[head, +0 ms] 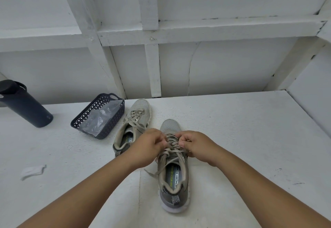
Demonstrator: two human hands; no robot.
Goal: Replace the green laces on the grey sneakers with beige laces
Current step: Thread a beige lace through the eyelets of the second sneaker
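Now we are on the near grey mesh sneaker (172, 172), both hands pinching its flat beige lace (171, 149) at the upper eyelets: left hand (150, 142), right hand (194, 142). No green lace shows. Next, we judge, comes snugging and tying.
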